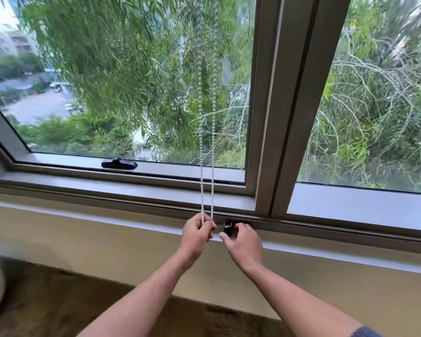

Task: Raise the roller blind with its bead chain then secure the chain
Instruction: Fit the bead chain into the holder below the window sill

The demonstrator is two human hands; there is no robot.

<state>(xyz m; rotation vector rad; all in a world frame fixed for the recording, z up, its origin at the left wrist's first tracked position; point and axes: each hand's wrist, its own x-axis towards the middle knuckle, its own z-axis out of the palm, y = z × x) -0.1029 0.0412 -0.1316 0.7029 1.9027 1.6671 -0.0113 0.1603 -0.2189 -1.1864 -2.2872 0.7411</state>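
Bead chain (pixel 207 132) hangs in two strands before the left pane, down to the sill (pixel 122 216). Left hand (pixel 197 233) fingers pinched shut on the chain's lower end. Right hand (pixel 244 242) curled around a small black holder (pixel 228 227) just beside it; grip unclear

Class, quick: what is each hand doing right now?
Left hand: closed on the bead chain.
Right hand: fingers at the black clip; grip unclear.
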